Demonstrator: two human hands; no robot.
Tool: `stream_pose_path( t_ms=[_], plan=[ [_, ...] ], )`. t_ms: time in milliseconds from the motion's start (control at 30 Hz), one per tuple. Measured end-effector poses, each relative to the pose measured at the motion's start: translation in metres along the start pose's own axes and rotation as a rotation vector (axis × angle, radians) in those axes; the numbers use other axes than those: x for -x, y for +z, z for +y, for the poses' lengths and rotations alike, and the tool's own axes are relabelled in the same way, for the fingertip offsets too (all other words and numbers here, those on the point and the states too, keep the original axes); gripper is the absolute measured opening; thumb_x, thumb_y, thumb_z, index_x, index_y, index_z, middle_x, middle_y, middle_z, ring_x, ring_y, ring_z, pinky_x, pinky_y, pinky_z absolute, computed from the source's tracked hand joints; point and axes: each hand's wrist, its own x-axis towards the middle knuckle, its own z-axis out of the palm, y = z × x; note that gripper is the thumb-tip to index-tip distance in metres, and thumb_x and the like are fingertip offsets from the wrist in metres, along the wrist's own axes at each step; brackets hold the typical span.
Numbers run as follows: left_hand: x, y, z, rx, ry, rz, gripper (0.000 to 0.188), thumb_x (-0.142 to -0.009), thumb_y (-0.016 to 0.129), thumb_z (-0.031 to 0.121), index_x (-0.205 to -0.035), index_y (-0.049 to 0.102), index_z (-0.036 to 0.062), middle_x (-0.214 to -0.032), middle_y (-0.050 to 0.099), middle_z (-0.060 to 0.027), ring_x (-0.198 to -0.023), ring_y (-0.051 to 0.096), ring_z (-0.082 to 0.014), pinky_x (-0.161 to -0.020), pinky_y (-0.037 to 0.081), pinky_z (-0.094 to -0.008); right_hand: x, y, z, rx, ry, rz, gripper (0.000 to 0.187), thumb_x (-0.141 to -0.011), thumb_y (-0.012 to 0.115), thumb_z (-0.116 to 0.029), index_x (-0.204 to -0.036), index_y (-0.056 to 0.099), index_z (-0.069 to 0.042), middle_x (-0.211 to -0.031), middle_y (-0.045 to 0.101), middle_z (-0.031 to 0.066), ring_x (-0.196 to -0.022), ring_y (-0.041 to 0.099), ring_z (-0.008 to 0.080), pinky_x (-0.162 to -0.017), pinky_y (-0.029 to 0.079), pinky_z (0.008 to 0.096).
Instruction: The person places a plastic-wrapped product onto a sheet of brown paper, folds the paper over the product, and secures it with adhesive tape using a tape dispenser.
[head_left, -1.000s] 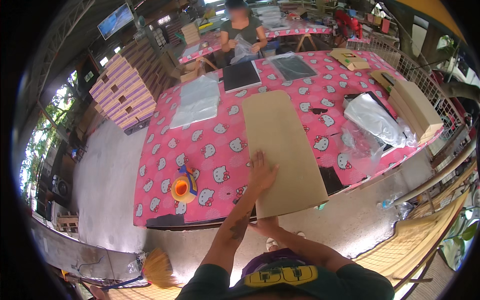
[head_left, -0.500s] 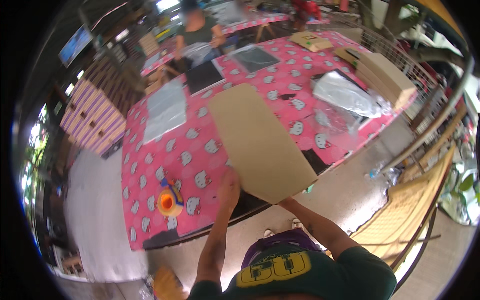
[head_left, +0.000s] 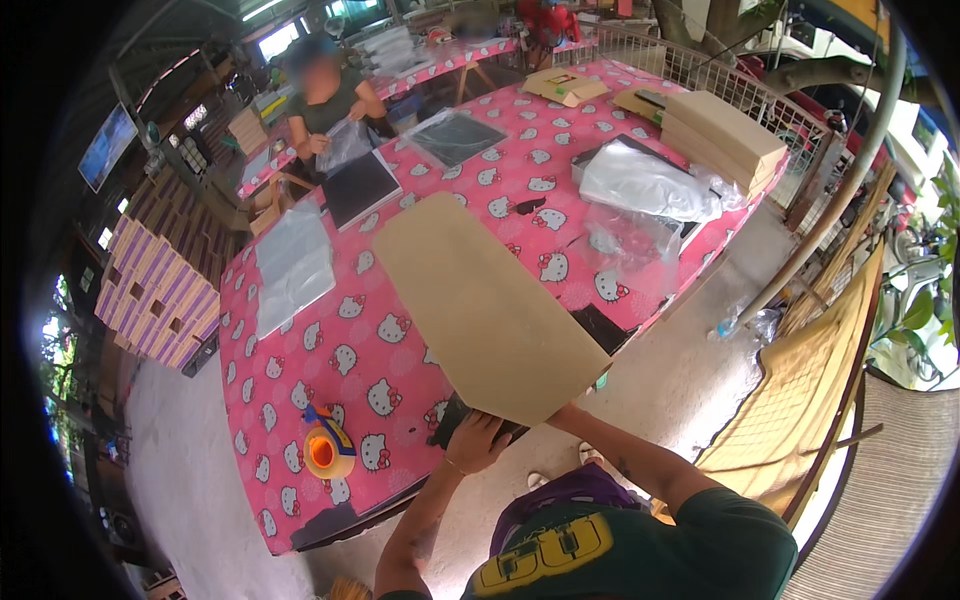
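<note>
Nearest, left hand [head_left: 475, 440] clamped on the near edge of a large brown cardboard sheet [head_left: 485, 305], fingers curled over a dark flat piece beneath it at the surface's near rim. Right hand hidden under the sheet's near right corner; cannot tell whether closed or apart, only the forearm reaching in. Cardboard sheet lying long and slanted across the pink patterned surface [head_left: 300, 400], near end jutting past the rim, far end reaching toward the middle.

Likely risks: sheet held at one end only, so could sag, pivot or slip off the rim; could sweep into the orange tape dispenser [head_left: 325, 450] near left, or snag the loose clear plastic bags [head_left: 630, 240] to the right and drag them off.

Farther left, a stack of clear bags [head_left: 292, 265] lying flat. Mid right, a filled silvery plastic bag [head_left: 645, 185], contents not discernible. Far right, a pile of flat brown boxes [head_left: 725, 135], shut. Beyond, a black panel [head_left: 360, 187] and another sleeved in clear plastic [head_left: 455, 137]. At the far edge, a second person [head_left: 330, 100] handling a clear bag. Far left, off the surface, stacked purple and cream cartons [head_left: 155, 295], closed
</note>
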Motion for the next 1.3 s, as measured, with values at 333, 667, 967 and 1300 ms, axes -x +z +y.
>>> stream_pose_path(
  t_ms=[333,667,967,1300],
  plan=[
    [-0.020,0.043,0.064,-0.171,-0.324,0.182,0.073,-0.086,0.061,0.052,-0.132,0.047,-0.0035,-0.132,0.046,-0.0296,-0.126,0.040,-0.0493,-0.106,0.024,-0.0670,-0.002,-0.005,-0.005,-0.034,-0.011,0.000,0.045,-0.083,0.064,-0.017,-0.126,0.058,-0.006,-0.122,0.059,0.0194,-0.116,0.055,0.0348,-0.101,0.040,0.0454],
    [-0.027,0.064,0.075,-0.305,-0.443,0.073,0.081,-0.081,0.060,0.063,-0.138,0.046,0.0065,-0.141,0.035,-0.0283,-0.133,0.030,-0.0517,-0.103,0.017,-0.0753,0.039,-0.041,0.009,0.010,-0.238,-0.069,0.043,-0.084,0.064,-0.018,-0.125,0.059,-0.005,-0.120,0.060,0.0188,-0.114,0.056,0.0338,-0.100,0.041,0.0446],
    [-0.061,0.096,0.136,-0.250,-0.557,0.123,0.091,-0.078,0.067,0.059,-0.135,0.040,-0.0070,-0.132,0.045,-0.0288,-0.127,0.038,-0.0502,-0.106,0.023,-0.0661,-0.021,-0.219,0.001,-0.473,-0.234,-0.906,0.042,-0.092,0.056,-0.022,-0.134,0.054,-0.016,-0.129,0.058,0.0110,-0.120,0.055,0.0277,-0.100,0.042,0.0408],
    [-0.208,0.154,0.160,-0.142,-0.841,0.465,0.061,-0.081,0.067,0.042,-0.123,0.056,-0.0003,-0.114,0.060,-0.0242,-0.104,0.055,-0.0460,-0.091,0.042,-0.0554,-0.079,-0.205,0.089,0.339,-0.701,-0.339,0.073,-0.076,0.069,-0.013,-0.143,0.041,-0.027,-0.150,0.037,0.0046,-0.140,0.034,0.0284,-0.104,0.036,0.0520]
  ],
)
